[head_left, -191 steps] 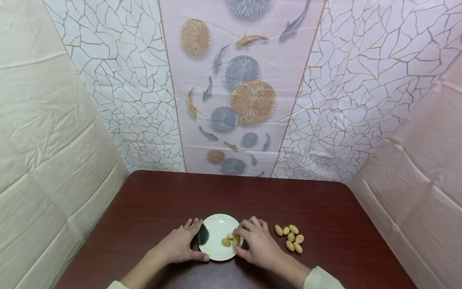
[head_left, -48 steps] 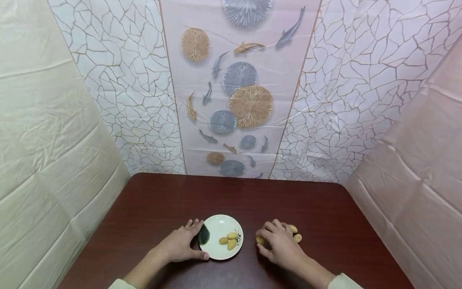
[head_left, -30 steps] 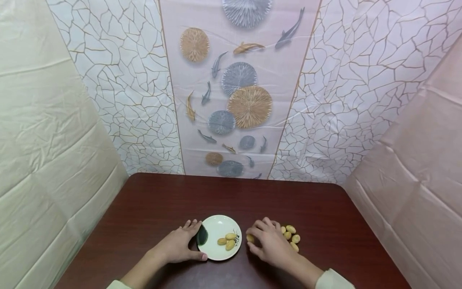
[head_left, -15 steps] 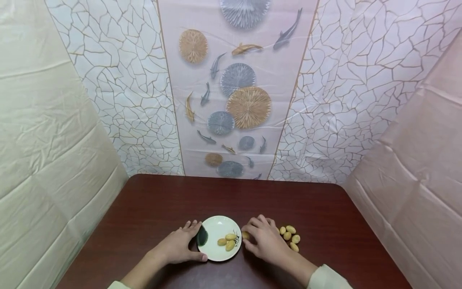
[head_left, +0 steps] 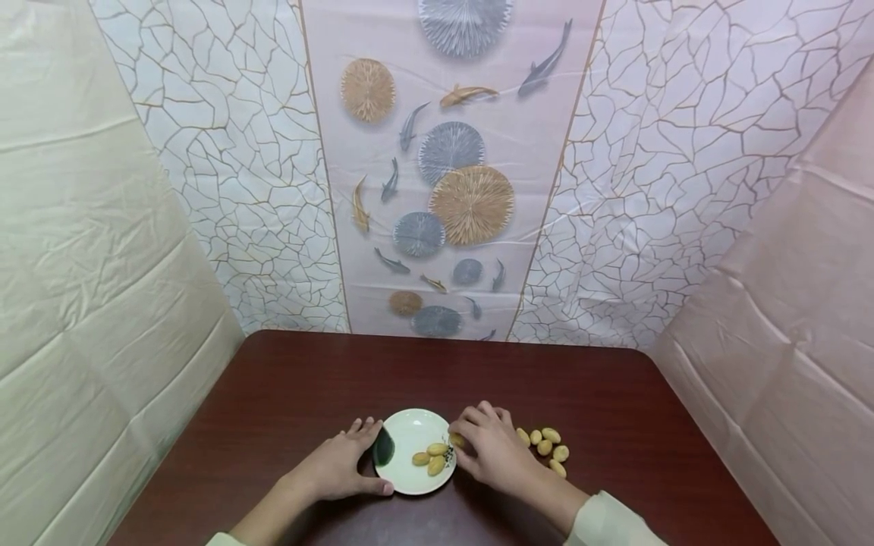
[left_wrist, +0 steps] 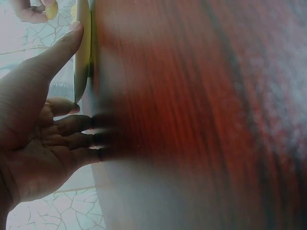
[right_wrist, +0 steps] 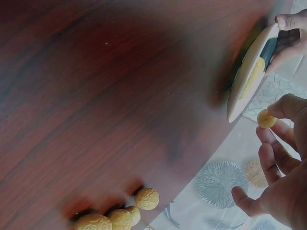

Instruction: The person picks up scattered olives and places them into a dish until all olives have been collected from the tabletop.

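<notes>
A white plate (head_left: pixel 410 480) with a dark green patch and a small dark printed pattern on its rim sits on the table. Spread along its left rim is my left hand (head_left: pixel 339 464), fingers fairly straight, with the thumb (left_wrist: pixel 62 50) touching the edge. Three small yellow wrinkled oval pieces (head_left: pixel 436 465) lie together on the plate. My right hand (head_left: pixel 498 449) pinches another yellow oval piece (right_wrist: pixel 266 118) between thumb and fingertips, at the plate's right rim in the head view and raised above the table in the right wrist view.
Several more yellow oval pieces (head_left: pixel 544 447) lie on the dark red-brown table (head_left: pixel 307 379), right of my right hand. A printed cloth (head_left: pixel 471 205) with fish and round motifs hangs behind the table. Pale cloth walls (head_left: pixel 785 364) stand at both sides.
A third piece now lies on the plate. My right hand took another from the group on the right and carried it left to the plate's rim. My left hand stays at the plate.
</notes>
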### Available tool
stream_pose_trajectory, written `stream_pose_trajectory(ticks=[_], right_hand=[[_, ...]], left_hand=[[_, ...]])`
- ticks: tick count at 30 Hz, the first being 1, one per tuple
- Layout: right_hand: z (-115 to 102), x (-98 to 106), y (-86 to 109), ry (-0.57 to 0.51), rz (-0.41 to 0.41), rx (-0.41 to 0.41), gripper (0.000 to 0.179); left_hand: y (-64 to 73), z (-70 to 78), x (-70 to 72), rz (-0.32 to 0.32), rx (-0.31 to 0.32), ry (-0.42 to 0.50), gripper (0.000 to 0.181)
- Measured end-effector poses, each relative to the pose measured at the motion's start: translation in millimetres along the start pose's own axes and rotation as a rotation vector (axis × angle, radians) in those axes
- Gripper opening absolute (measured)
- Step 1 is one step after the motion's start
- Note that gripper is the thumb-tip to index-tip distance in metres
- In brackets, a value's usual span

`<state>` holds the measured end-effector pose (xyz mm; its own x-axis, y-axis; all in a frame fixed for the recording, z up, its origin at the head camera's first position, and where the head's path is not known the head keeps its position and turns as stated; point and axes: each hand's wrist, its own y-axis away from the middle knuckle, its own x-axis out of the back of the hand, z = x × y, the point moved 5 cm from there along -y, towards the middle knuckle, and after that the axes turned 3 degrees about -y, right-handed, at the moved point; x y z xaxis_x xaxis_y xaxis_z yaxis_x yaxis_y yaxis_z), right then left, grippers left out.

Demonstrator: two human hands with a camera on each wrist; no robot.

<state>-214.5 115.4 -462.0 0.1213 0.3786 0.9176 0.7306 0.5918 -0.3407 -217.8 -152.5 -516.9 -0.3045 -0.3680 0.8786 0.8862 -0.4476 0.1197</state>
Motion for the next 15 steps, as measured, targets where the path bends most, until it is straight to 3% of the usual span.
stream_pose_trajectory(ticks=[15], right_hand=[[-1.1, -5.4, -7.0, 0.002, 0.011, 0.023, 0.022]], left_hand=[[-0.7, -1.3, -0.7, 0.008, -0.006, -0.003, 0.122]])
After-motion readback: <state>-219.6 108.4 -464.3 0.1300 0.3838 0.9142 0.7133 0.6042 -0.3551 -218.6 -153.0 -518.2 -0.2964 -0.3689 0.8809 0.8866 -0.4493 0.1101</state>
